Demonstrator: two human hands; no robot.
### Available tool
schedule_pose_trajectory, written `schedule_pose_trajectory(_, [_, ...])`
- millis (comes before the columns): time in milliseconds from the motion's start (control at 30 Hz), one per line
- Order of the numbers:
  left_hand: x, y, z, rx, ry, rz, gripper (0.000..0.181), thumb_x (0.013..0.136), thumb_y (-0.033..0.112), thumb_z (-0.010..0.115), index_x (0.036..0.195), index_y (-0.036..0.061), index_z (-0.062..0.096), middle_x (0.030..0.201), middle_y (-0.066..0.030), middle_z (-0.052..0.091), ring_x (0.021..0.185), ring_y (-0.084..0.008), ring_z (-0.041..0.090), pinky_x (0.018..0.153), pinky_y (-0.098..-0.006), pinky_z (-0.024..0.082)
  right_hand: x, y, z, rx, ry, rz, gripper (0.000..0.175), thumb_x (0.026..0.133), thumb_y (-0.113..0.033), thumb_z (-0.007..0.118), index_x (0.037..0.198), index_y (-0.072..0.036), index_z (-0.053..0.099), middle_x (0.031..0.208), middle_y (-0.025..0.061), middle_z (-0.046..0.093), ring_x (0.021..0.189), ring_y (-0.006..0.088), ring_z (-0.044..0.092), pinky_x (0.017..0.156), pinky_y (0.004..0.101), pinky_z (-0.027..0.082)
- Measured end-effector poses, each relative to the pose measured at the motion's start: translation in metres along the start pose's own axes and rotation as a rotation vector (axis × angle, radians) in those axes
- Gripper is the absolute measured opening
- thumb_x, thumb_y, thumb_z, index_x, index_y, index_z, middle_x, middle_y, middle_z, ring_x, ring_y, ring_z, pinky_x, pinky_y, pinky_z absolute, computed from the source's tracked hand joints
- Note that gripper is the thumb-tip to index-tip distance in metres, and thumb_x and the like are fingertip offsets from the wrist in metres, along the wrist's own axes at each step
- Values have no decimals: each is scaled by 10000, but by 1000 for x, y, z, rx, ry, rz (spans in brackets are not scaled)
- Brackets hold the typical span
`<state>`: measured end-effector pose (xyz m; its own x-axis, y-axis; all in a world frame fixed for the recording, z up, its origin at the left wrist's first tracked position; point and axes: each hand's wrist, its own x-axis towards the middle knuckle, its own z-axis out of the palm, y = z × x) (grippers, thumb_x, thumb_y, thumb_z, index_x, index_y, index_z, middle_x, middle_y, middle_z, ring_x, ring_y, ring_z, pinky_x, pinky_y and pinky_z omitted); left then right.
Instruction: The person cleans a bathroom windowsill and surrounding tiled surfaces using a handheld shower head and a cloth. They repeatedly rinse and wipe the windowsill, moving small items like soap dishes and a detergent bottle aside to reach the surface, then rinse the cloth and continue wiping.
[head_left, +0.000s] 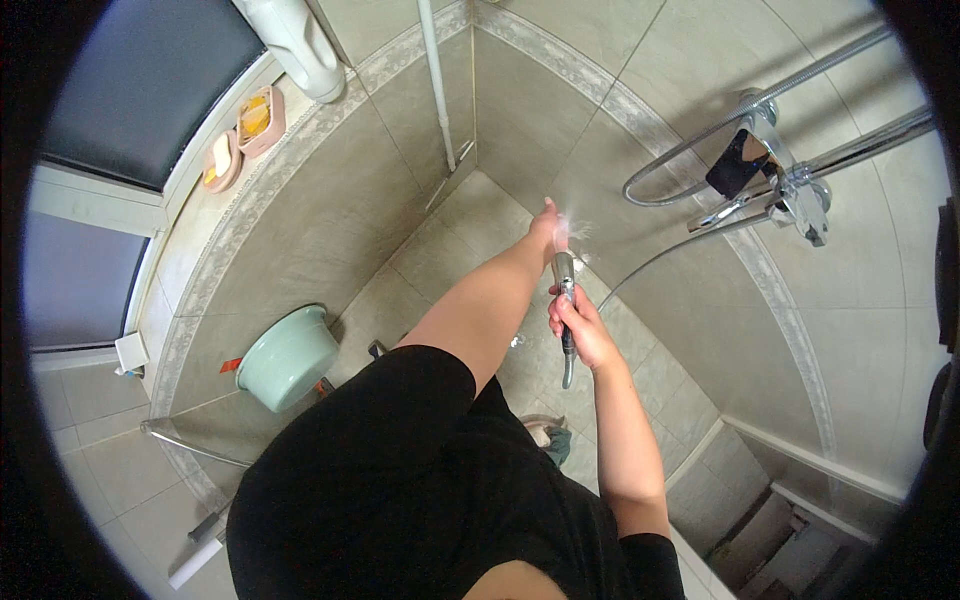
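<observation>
My right hand (576, 322) is closed around the handle of a hand shower (567, 289), whose head points away from me. Water sprays from it onto my left hand (548, 225), which is stretched out low near the tiled corner. The left hand holds nothing that I can see, though spray and the shower head partly hide its fingers. A metal hose (652, 260) runs from the handle up to a chrome mixer tap (799, 195) on the right wall. Wet floor tiles (420, 277) lie below both hands.
A pale green plastic basin (289, 360) leans at the left wall. On the window ledge stand a white plastic bottle (307, 56), a pink box (260, 120) and a soap dish (221, 163). A white pipe (435, 75) runs down near the corner. Cloths (555, 442) lie on the floor.
</observation>
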<state>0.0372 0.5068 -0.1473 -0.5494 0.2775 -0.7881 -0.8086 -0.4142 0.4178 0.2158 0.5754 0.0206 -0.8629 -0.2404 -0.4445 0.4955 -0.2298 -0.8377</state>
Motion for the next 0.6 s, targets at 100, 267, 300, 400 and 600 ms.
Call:
schedule_pose_trajectory(100, [-8,8,7,-25,49,-83,268,957,339,478,941,91,579,737,-89,592,610,-205,570,543,-325,498,3,0,4,-15,21,-2,284,944,-272,540,1086,-36,472,749,-19,449,634,86,426,608,235,372])
schedule_pose_trajectory(267, [-11,2,12,-459,-175,8,231,943,115,447,1154,57,521,995,-171,599,806,-263,625,712,-370,558,5,-1,5,-18,-7,-18,302,943,-285,540,1093,-32,471,751,-19,450,640,87,426,610,235,373])
schedule_pose_trajectory(300, [-10,0,9,-512,-210,16,264,933,75,445,1189,52,505,1042,-182,593,838,-272,630,740,-378,564,4,-1,5,-2,-10,-17,306,942,-289,540,1093,-32,470,751,-19,450,642,87,427,610,235,373])
schedule_pose_trajectory(400, [-6,2,-6,-428,-347,-3,290,907,62,503,1196,58,521,929,-136,601,761,-230,610,663,-339,546,3,-1,6,0,-11,-28,321,940,-299,542,1094,-28,469,752,-17,450,643,87,426,610,235,373])
schedule_pose_trajectory(600, [0,5,-15,-87,-170,-2,124,918,237,545,876,130,592,658,-28,501,528,-163,480,465,-299,419,3,3,7,-73,-35,-39,430,936,-389,533,1148,-28,434,752,-5,449,638,98,434,606,232,382])
